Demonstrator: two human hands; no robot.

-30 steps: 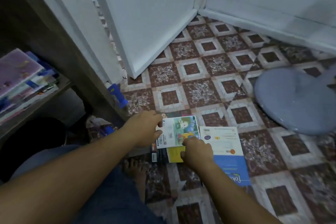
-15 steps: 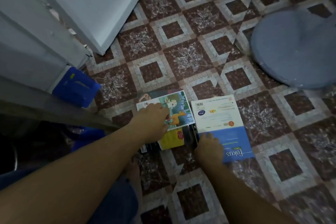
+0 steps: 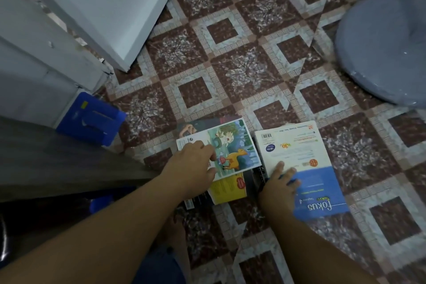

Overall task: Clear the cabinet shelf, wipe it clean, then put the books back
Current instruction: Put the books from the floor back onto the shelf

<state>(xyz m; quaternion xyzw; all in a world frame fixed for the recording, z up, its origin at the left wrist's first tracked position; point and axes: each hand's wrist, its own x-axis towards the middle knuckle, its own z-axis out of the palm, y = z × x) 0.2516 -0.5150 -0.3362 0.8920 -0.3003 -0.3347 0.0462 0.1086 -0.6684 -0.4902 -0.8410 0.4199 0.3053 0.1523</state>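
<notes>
Since books lie on the floor [image 3: 230,71] beside the cabinet [image 3: 69,157], clearing is judged underway; wiping and restocking remain. Open floor is left ahead, up to the white door [image 3: 103,7]. The Fokus book [image 3: 322,191] is pressed by the flat right hand [image 3: 279,184]; the illustrated book [image 3: 232,145] is touched by the left hand [image 3: 196,163], grip unclear.

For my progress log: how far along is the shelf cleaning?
Done: books lie on the tiled floor. In hand: left hand rests on the illustrated book, right hand on the Fokus book. Left: returning them; the shelf is out of view, so wiping can't be judged.
</notes>
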